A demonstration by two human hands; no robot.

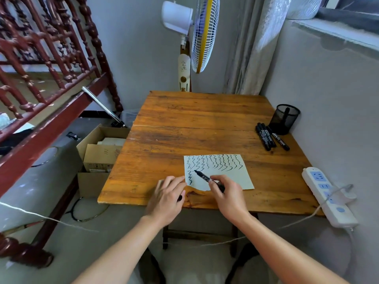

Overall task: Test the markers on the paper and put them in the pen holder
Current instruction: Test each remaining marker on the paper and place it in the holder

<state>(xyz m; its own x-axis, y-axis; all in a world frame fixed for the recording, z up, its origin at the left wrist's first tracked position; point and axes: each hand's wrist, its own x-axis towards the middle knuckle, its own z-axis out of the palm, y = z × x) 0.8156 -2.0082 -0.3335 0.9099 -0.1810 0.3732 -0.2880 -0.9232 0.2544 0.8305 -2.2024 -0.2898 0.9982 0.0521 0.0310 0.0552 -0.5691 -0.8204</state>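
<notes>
A white paper (231,177) lies near the front of the wooden table (184,119), with a row of black wavy lines along its top and one more at its left edge. My right hand (227,193) grips an uncapped black marker (202,176) whose tip touches the paper beside that left squiggle. My left hand (166,199) rests at the paper's left edge, fingertips on it, with a black marker cap (179,198) tucked under the thumb. Several capped black markers (268,138) lie at the table's right, beside a black mesh pen holder (284,119) with one marker inside.
A white power strip (328,195) lies on the table's front right corner, its cord trailing off. A standing fan (203,33) is behind the table. Open cardboard boxes (98,148) sit on the floor to the left, below a red wooden bed frame (51,64).
</notes>
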